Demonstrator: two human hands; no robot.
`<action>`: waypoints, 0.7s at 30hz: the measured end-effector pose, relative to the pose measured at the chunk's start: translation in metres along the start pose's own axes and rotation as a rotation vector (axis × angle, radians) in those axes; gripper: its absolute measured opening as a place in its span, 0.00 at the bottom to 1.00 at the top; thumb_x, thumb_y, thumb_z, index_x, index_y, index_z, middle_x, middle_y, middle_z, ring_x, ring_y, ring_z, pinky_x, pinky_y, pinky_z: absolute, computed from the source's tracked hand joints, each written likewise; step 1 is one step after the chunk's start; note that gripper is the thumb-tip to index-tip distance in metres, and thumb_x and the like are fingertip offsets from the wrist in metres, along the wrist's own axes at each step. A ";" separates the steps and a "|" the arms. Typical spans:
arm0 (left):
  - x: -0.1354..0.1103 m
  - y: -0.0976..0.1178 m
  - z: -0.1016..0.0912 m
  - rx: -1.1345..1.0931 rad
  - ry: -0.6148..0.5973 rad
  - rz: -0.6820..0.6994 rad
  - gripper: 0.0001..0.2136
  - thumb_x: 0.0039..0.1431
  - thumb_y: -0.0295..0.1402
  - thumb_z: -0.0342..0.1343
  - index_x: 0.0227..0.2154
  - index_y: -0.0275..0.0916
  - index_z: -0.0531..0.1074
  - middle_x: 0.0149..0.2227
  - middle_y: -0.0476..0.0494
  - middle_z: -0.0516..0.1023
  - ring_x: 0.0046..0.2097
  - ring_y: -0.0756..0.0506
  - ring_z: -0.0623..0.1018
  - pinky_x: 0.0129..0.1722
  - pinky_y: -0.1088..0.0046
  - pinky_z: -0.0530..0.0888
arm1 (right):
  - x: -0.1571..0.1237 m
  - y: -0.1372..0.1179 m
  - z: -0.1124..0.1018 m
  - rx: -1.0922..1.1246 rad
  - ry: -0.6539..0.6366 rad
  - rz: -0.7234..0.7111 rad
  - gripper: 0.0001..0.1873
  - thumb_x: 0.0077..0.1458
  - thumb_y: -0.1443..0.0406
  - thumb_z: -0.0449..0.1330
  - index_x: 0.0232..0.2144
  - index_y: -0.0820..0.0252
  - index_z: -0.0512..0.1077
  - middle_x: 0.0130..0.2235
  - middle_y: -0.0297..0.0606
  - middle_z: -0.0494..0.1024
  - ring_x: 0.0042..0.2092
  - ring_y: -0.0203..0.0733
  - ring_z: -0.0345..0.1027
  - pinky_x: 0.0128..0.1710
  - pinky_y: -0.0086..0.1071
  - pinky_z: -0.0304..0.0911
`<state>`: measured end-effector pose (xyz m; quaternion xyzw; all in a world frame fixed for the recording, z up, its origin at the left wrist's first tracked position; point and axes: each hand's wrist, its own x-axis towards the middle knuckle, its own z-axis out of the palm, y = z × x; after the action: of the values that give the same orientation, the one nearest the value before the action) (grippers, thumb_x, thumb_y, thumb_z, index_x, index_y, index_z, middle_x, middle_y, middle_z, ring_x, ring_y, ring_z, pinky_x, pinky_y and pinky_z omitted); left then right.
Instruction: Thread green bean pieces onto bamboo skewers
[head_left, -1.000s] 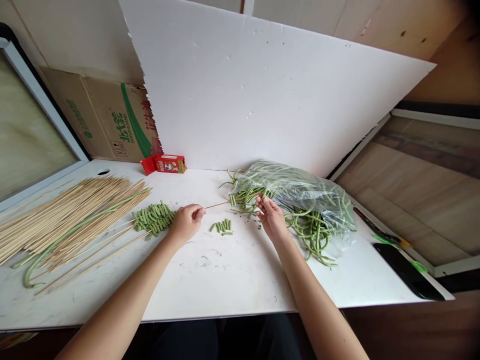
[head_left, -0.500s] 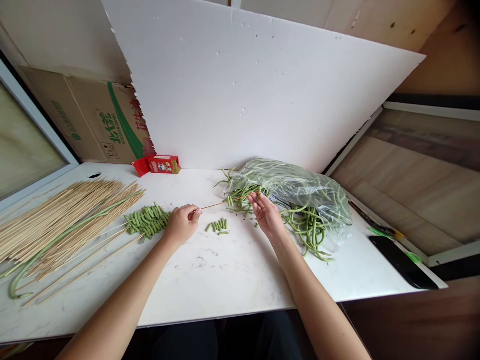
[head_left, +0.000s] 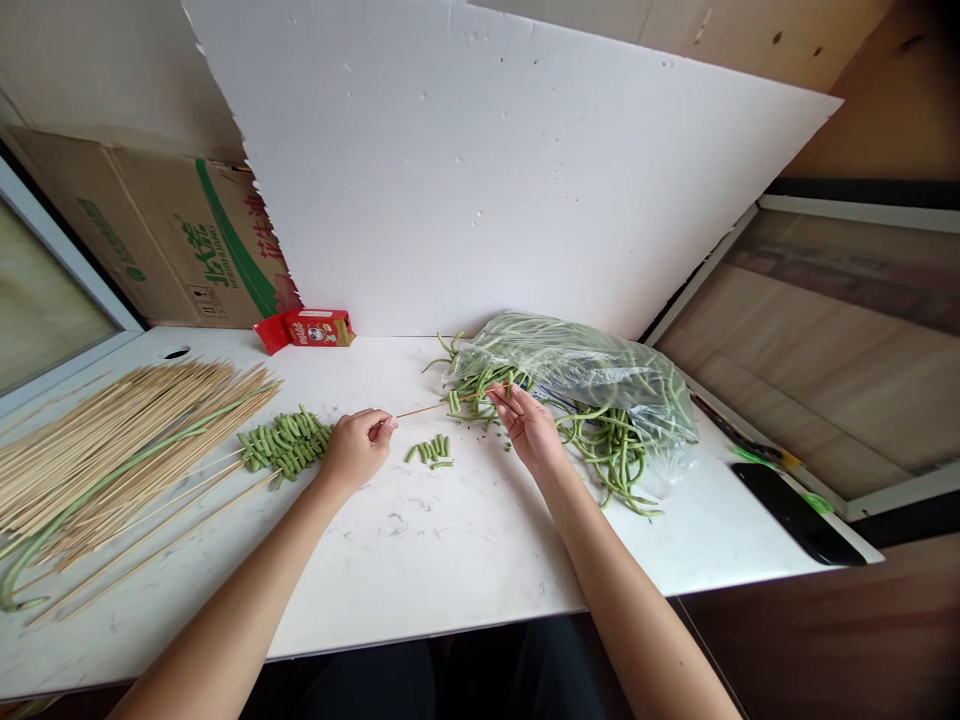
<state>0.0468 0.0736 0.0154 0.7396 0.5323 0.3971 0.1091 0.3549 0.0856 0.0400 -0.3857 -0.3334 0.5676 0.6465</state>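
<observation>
My left hand is closed in a pinch around a thin wooden skewer, which points to the right. A couple of short green bean pieces are threaded on the skewer. At its far end, the fingertips of my right hand pinch another bean piece. Several loose cut pieces lie on the table between my hands. Left of my left hand rest skewers packed with bean pieces. Behind my right hand, long green beans spill from a clear plastic bag.
Many bare wooden skewers cover the table's left side, with a long bean across them. A red box stands at the back by a carton. A black phone and scissors lie at right.
The whole view has shifted slightly, so the table's contents appear a little further left. Both hands keep the same hold; the bean piece stays at the skewer's end.
</observation>
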 end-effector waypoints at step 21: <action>-0.001 -0.005 -0.002 0.063 0.035 -0.032 0.10 0.64 0.36 0.55 0.30 0.43 0.81 0.31 0.42 0.84 0.35 0.41 0.80 0.37 0.68 0.73 | 0.001 0.001 0.000 -0.033 0.010 0.017 0.18 0.48 0.53 0.79 0.38 0.55 0.84 0.47 0.42 0.89 0.57 0.51 0.82 0.41 0.30 0.79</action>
<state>0.0421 0.0742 0.0134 0.7268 0.5583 0.3915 0.0828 0.3544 0.0862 0.0394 -0.4019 -0.3361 0.5657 0.6368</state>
